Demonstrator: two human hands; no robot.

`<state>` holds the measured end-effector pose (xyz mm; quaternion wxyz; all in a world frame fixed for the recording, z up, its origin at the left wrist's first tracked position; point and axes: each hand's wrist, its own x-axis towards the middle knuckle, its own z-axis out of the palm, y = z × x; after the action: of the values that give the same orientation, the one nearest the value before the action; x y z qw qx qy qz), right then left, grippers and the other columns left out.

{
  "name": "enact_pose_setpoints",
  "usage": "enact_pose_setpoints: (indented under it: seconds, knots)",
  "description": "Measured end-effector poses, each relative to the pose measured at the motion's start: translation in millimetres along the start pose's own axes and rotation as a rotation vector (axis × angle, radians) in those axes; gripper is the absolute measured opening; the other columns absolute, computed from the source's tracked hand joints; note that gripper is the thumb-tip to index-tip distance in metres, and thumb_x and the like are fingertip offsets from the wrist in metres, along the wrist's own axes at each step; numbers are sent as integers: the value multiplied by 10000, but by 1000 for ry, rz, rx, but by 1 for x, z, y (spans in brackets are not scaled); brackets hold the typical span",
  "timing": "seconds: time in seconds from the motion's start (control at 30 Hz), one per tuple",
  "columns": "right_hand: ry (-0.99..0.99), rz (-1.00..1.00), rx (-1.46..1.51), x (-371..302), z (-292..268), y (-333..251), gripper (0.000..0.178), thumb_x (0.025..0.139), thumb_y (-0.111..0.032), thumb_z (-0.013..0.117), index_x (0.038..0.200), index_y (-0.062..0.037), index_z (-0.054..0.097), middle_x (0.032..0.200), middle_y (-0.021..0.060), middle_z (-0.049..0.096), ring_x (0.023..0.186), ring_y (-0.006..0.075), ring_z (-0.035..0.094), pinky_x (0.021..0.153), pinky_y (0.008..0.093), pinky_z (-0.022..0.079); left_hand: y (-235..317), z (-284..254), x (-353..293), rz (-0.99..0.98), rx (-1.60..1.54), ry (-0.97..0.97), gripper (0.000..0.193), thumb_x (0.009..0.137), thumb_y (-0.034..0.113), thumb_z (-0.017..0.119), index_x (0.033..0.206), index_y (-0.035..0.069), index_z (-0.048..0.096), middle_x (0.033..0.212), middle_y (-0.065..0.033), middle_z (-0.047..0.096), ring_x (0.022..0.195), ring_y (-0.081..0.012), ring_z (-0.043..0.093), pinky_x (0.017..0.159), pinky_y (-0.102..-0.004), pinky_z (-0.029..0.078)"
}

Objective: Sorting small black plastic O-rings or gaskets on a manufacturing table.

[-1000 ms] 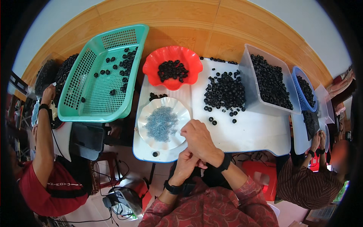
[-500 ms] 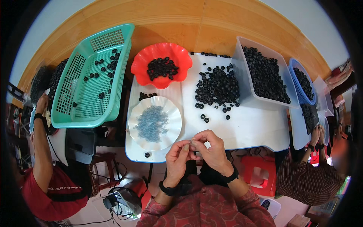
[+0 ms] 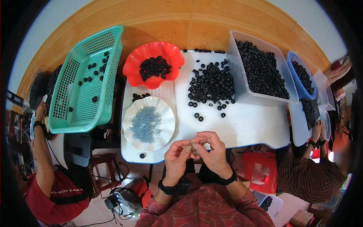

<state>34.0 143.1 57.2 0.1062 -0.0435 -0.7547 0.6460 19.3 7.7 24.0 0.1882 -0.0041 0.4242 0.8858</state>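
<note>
Both my hands meet at the front edge of the white table (image 3: 249, 130), fingertips pinched together. My left hand (image 3: 177, 157) and my right hand (image 3: 212, 153) close on something tiny between them, too small to make out. Just left of them is a white scalloped plate (image 3: 130, 134), with a heap of small bluish clear pieces (image 3: 145, 124) on it. A single black ring-like part (image 3: 142, 155) lies at the table edge below the plate. Beyond my hands spreads a pile of small black round parts (image 3: 211, 83), a few of them loose at its near side.
A red scalloped bowl (image 3: 130, 70) and a clear bin (image 3: 261, 96) hold more black parts. Left stands a green basket (image 3: 81, 126); a blue basket (image 3: 292, 62) is at the right. People work on both sides. A red stool (image 3: 261, 170) stands below the table.
The view has shifted slightly, so the table things appear a little further left. My hands stay pinched together in nearly the same pose.
</note>
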Motion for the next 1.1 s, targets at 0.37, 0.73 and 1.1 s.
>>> enact_pose_setpoints:
  seconds: [0.37, 0.73, 1.1]
  knots:
    - [19, 21, 104, -4, -5, -1, 357, 869, 56, 626, 1191, 9, 478, 939, 90, 662, 794, 94, 622, 622, 207, 533, -1, 7, 0, 54, 121, -11, 152, 932, 7, 576, 1079, -33, 574, 941, -73, 632, 748, -92, 594, 703, -249, 548]
    - [48, -26, 136, -9, -10, 1, 401, 869, 60, 612, 1237, 10, 460, 942, 118, 668, 739, 125, 639, 587, 244, 572, -3, 11, -2, 59, 163, -17, 164, 913, 3, 609, 1073, -26, 589, 929, -50, 643, 771, -79, 595, 704, -209, 508]
    - [61, -51, 154, -15, -12, 6, 444, 872, 60, 613, 1278, 16, 439, 958, 117, 662, 777, 124, 637, 621, 245, 571, 1, 16, -3, 80, 172, -18, 138, 915, 1, 605, 1048, -36, 589, 928, -65, 653, 774, -85, 603, 709, -215, 515]
